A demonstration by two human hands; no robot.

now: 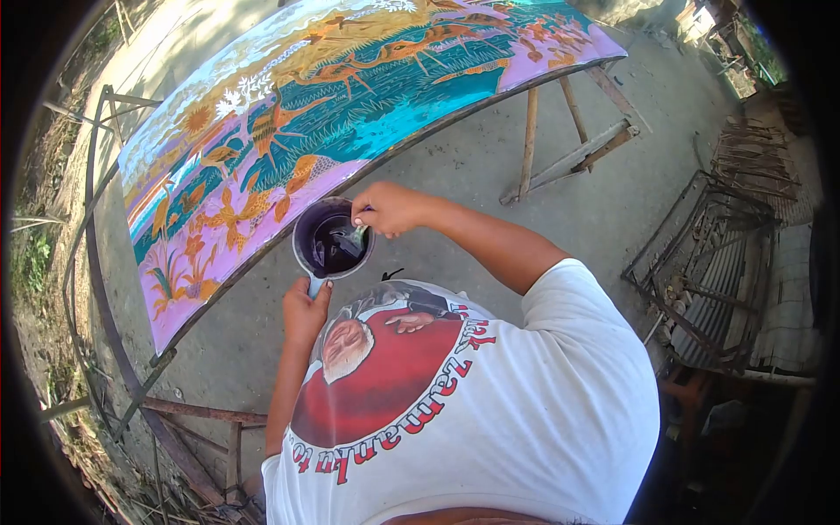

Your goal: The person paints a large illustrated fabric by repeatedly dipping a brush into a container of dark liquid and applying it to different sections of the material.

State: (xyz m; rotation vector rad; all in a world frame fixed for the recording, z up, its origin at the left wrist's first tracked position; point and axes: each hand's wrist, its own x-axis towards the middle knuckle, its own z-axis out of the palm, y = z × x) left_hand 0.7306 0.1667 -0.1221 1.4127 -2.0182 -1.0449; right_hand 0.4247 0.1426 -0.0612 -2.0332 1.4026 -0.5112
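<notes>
My left hand [305, 308] is wrapped around the pale handle of a dipper [298, 248]. Dark purple liquid [337, 244] lies inside it. Over the dipper's right rim, my right hand [389, 208] pinches a small tool that looks like a paintbrush [360, 233]; its pale lower part reaches down to the liquid, and my fingers cover much of the rest. Just beyond the dipper, a long painted cloth [350, 114] is stretched on a frame, with orange birds, plants and teal water on it. Its pink near border runs close to the dipper.
Wooden legs [530, 144] hold up the cloth's frame over a grey concrete floor [455, 227]. Curved poles [94, 236] stand at the left. On the right lie a rusty metal frame [691, 254], a pile of sticks [754, 157] and corrugated sheets [713, 302].
</notes>
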